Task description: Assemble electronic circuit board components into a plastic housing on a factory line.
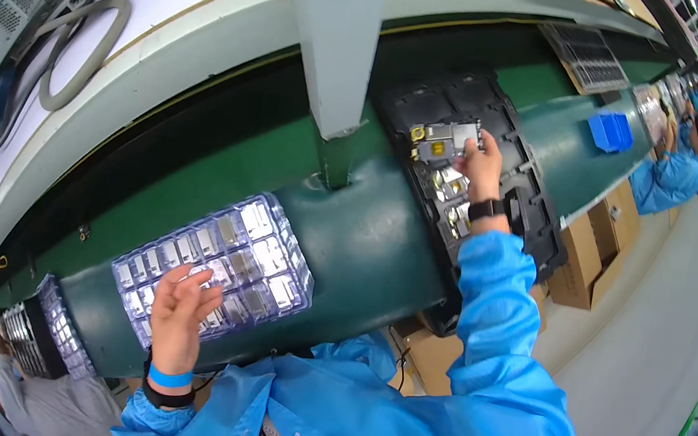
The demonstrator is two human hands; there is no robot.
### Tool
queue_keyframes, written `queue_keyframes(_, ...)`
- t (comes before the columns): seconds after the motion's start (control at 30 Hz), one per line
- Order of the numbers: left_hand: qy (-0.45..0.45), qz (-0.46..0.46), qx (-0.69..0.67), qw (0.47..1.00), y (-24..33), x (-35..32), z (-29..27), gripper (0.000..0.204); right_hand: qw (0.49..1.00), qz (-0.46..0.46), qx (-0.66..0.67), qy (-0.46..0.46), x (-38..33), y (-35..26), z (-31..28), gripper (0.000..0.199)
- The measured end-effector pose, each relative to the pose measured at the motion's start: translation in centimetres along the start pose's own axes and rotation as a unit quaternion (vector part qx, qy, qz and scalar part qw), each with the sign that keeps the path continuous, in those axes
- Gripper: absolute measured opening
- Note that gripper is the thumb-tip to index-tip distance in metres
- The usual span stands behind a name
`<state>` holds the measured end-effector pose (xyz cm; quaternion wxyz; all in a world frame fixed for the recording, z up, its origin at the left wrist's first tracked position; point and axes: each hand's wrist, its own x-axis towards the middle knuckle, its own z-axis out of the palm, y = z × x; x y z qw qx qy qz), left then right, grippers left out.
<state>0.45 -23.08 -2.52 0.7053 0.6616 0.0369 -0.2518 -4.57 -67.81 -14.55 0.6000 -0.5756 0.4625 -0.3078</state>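
Note:
My right hand (483,168) is over the black moulded tray (538,219), thumb and fingers closed on the right end of a flat silver-and-grey electronic module (440,141). That module has a yellow square in its middle and a round gold part at its left end. Just below it, more shiny parts (451,185) lie in the black tray. To the left, my left hand (180,319) hovers at the clear plastic tray (306,273), its fingers half bent and a little apart. Silver rectangular parts (256,220) fill several pockets of that tray, some hidden behind my fingers.
Both trays lie on a green bench mat (365,229). A pale post (340,36) rises behind it. Farther right are a blue bin (610,132) and people in blue. Cardboard boxes (581,262) stand below the bench's right side. Another filled clear tray (62,324) lies far left.

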Motion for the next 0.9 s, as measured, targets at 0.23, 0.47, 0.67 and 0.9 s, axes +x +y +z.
queue_keyframes(0.23,0.197,0.002,-0.019,0.98,0.7,-1.2,-5.7,0.024,0.989,0.058,-0.135,0.027,11.2,4.3,5.5,0.035)
queue_keyframes(0.47,0.257,-0.014,-0.04,0.965,0.0,-1.7,-7.7,0.018,0.919,-0.086,-0.382,0.04,13.2,6.3,5.6,0.04)
queue_keyframes(0.67,0.246,-0.034,-0.046,0.968,-0.6,-1.0,-8.5,0.016,0.804,-0.124,-0.569,0.116,11.0,6.4,6.8,0.052)
queue_keyframes(0.9,0.305,-0.013,-0.079,0.949,0.6,-1.6,-13.4,0.031,0.545,-0.396,-0.55,0.494,4.9,9.9,22.3,0.063)
